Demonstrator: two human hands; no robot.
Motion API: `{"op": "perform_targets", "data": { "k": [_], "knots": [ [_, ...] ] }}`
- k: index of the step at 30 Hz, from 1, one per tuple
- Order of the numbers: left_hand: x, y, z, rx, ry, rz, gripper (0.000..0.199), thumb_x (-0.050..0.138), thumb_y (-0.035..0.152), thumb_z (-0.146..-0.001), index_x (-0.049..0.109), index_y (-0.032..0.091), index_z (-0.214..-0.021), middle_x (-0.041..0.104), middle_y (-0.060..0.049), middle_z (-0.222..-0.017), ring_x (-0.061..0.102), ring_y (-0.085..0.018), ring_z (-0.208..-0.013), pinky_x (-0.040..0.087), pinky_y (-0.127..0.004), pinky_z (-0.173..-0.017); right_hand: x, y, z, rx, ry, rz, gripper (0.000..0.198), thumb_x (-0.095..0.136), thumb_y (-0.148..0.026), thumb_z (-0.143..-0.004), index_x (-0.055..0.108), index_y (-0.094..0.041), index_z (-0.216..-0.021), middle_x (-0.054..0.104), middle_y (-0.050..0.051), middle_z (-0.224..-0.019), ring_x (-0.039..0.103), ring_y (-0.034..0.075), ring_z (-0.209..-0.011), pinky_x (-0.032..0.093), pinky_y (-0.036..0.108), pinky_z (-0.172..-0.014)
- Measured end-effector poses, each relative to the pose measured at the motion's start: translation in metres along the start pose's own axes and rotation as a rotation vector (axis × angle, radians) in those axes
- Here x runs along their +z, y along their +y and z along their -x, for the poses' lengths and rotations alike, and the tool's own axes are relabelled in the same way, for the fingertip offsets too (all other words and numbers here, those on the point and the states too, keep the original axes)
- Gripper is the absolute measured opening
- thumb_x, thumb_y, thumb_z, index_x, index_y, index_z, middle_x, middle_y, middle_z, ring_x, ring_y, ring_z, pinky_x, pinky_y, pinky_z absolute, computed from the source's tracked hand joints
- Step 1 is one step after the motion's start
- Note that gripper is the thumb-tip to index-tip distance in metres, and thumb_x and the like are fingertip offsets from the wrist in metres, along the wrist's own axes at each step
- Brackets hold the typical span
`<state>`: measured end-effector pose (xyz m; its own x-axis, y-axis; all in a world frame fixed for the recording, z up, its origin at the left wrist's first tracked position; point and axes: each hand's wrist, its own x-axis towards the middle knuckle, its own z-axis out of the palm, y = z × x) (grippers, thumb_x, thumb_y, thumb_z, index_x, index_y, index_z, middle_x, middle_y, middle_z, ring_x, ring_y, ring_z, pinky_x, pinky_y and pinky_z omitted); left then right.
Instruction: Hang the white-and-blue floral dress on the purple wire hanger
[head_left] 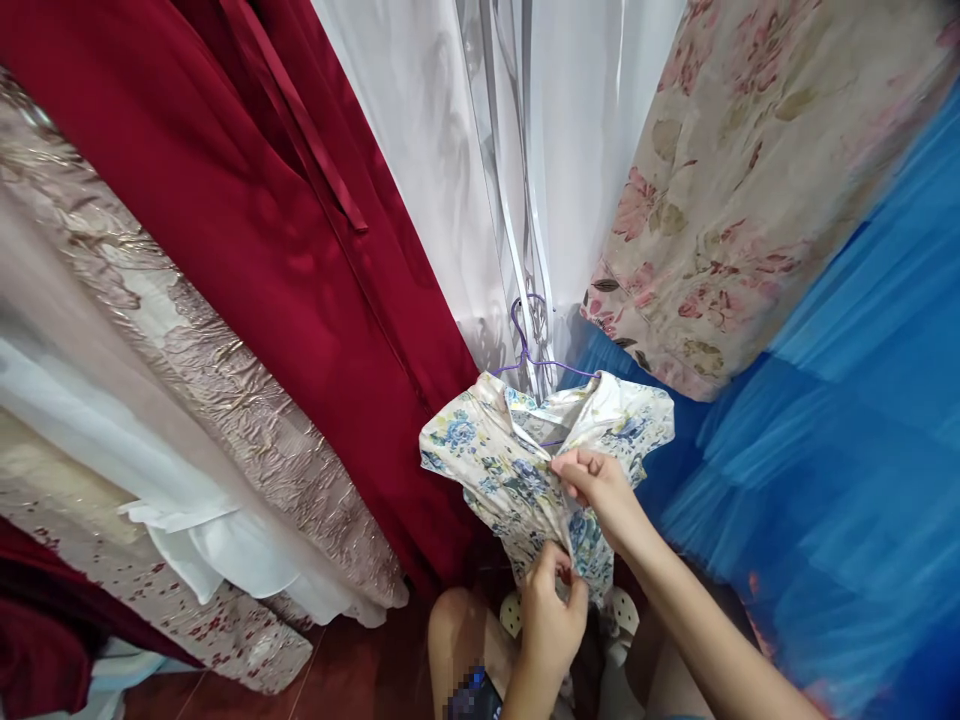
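A short-sleeved white blouse with blue flowers (480,470) hangs on a purple wire hanger (526,340) in front of me. My right hand (596,485) pinches the front edge of the blouse just below the collar. Lower down, my left hand (551,600) has its thumb and fingers closed on the same front edge. Between the two hands the edge runs roughly in a line. Whether a button lies under the fingertips is too small to tell.
Long garments surround the blouse: a red one (300,250) at left, a white one (420,130) behind, a pink floral one (720,220) and a blue tulle one (847,430) at right. My knees flank the blouse above a reddish tiled floor (352,670).
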<state>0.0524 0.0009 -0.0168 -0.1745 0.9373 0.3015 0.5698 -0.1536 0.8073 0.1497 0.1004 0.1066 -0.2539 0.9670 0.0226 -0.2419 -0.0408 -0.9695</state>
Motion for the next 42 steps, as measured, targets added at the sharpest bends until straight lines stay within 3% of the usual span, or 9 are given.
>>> {"op": "perform_targets", "data": {
  "k": [7, 14, 20, 23, 27, 33, 36, 39, 42],
  "knots": [
    [0.010, 0.018, 0.000, 0.010, -0.086, -0.061, 0.018, 0.051, 0.006, -0.073, 0.046, 0.022, -0.078, 0.055, 0.000, -0.071, 0.055, -0.018, -0.069, 0.039, -0.027, -0.064, 0.011, -0.045, -0.055, -0.179, 0.075, 0.014, 0.023, 0.069, -0.033, -0.075, 0.059, -0.018, -0.060, 0.049, -0.005, -0.047, 0.029, 0.008, -0.041, 0.019, 0.025, -0.043],
    [0.004, 0.009, 0.002, 0.017, -0.136, 0.014, 0.016, 0.050, 0.005, -0.078, 0.053, 0.021, -0.080, 0.061, -0.002, -0.076, 0.060, -0.018, -0.073, 0.044, -0.027, -0.068, 0.005, -0.055, -0.052, -0.244, 0.068, 0.035, 0.016, 0.065, -0.031, -0.077, 0.065, -0.015, -0.075, 0.052, -0.005, -0.047, 0.034, 0.008, -0.041, 0.022, 0.024, -0.044],
    [-0.062, 0.056, -0.085, 0.141, 0.100, 0.137, 0.031, 0.052, 0.023, -0.093, 0.054, 0.021, -0.124, 0.066, -0.005, -0.094, 0.063, -0.017, -0.087, 0.049, -0.029, -0.083, -0.001, -0.052, -0.035, -0.247, -0.025, 0.056, 0.023, 0.068, -0.038, -0.080, 0.064, -0.016, -0.077, 0.051, -0.006, -0.047, 0.035, 0.007, -0.042, 0.022, 0.022, -0.044],
    [-0.091, 0.089, -0.136, 0.293, 0.110, 0.062, 0.038, 0.046, 0.029, -0.098, 0.049, 0.022, -0.135, 0.065, -0.004, -0.092, 0.061, -0.016, -0.083, 0.048, -0.028, -0.081, -0.003, -0.052, -0.034, -0.268, -0.076, 0.066, 0.022, 0.067, -0.037, -0.082, 0.062, -0.016, -0.077, 0.051, -0.007, -0.048, 0.037, 0.008, -0.042, 0.024, 0.022, -0.044],
    [-0.100, 0.113, -0.172, 0.444, 0.069, -0.133, 0.020, 0.047, 0.030, -0.098, 0.064, 0.020, -0.101, 0.065, -0.004, -0.090, 0.061, -0.016, -0.083, 0.045, -0.027, -0.078, -0.003, -0.049, -0.041, -0.315, -0.165, 0.048, 0.021, 0.065, -0.037, -0.085, 0.058, -0.019, -0.076, 0.048, -0.008, -0.047, 0.037, 0.008, -0.042, 0.026, 0.022, -0.045],
    [-0.101, 0.125, -0.177, 0.430, 0.312, -0.115, 0.021, 0.049, 0.031, -0.096, 0.060, 0.018, -0.085, 0.061, -0.001, -0.073, 0.057, -0.014, -0.068, 0.042, -0.023, -0.067, 0.010, -0.018, -0.048, -0.460, -0.081, 0.148, 0.020, 0.056, -0.037, -0.091, 0.054, -0.021, -0.079, 0.043, -0.006, -0.058, 0.036, 0.011, -0.050, 0.027, 0.025, -0.050],
    [-0.120, 0.117, -0.196, 0.381, 0.468, -0.015, 0.023, 0.051, 0.034, -0.096, 0.062, 0.017, -0.085, 0.060, 0.000, -0.071, 0.057, -0.014, -0.068, 0.043, -0.022, -0.067, 0.009, 0.004, -0.040, -0.471, -0.061, 0.294, 0.023, 0.053, -0.036, -0.093, 0.052, -0.021, -0.076, 0.042, -0.006, -0.060, 0.037, 0.012, -0.053, 0.028, 0.026, -0.053],
    [-0.146, 0.086, -0.223, 0.290, 0.590, 0.169, 0.020, 0.055, 0.032, -0.093, 0.064, 0.016, -0.085, 0.060, 0.001, -0.072, 0.058, -0.013, -0.069, 0.044, -0.021, -0.068, -0.004, 0.018, -0.027, -0.428, -0.125, 0.349, 0.023, 0.050, -0.035, -0.095, 0.050, -0.021, -0.076, 0.039, -0.006, -0.060, 0.037, 0.012, -0.055, 0.028, 0.026, -0.055],
    [-0.163, 0.042, -0.242, 0.027, 0.714, 0.567, 0.018, 0.059, 0.024, -0.089, 0.060, 0.015, -0.074, 0.055, 0.003, -0.067, 0.053, -0.009, -0.064, 0.042, -0.017, -0.065, -0.017, 0.023, -0.015, -0.385, -0.181, 0.378, 0.024, 0.049, -0.035, -0.096, 0.049, -0.021, -0.077, 0.037, -0.006, -0.061, 0.034, 0.012, -0.055, 0.027, 0.026, -0.055]
  ]
}}
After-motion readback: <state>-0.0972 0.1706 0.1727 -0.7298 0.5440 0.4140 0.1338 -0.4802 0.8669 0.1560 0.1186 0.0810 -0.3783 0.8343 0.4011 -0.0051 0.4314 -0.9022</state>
